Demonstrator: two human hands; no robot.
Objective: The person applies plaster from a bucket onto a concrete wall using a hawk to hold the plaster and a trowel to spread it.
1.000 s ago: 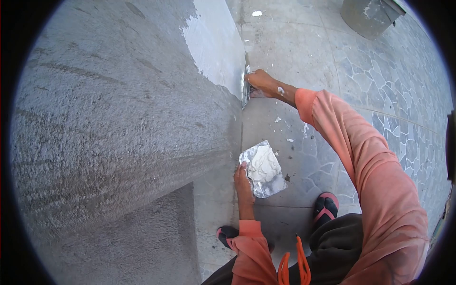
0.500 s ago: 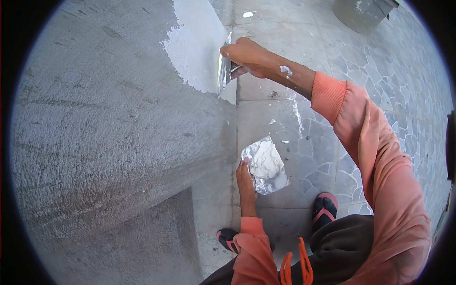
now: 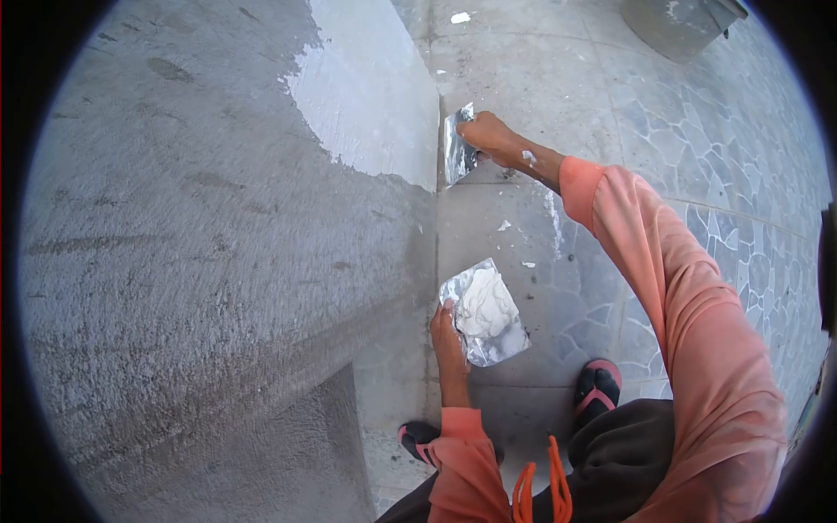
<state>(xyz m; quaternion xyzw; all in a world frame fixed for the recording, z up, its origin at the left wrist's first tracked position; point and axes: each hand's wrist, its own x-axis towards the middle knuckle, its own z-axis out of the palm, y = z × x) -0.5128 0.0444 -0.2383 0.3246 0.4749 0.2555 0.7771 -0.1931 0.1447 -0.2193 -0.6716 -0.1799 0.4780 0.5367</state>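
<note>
My right hand [image 3: 490, 138] grips a shiny metal putty knife [image 3: 459, 148], its wide blade just off the wall's edge. In my left hand [image 3: 450, 347] is a flat metal plate [image 3: 504, 349], held level and bearing a thick heap of white putty [image 3: 486, 302]. The fingers under the plate are hidden. On the left rises a rough grey wall [image 3: 192, 235]. A smooth patch of pale putty [image 3: 370, 96] covers its upper part, with a ragged left and lower border.
A grey bucket [image 3: 671, 26] stands on the floor at the top right. White splashes [image 3: 553, 222] mark the tiled floor [image 3: 680, 139]. My feet in pink-strapped sandals [image 3: 598, 386] are near the wall's base, with a darker recess [image 3: 288, 444] at lower left.
My right hand has drawn the putty knife off the wall, right and slightly down. The pale patch now reaches the wall's edge where the blade was. The left hand with the plate has barely moved.
</note>
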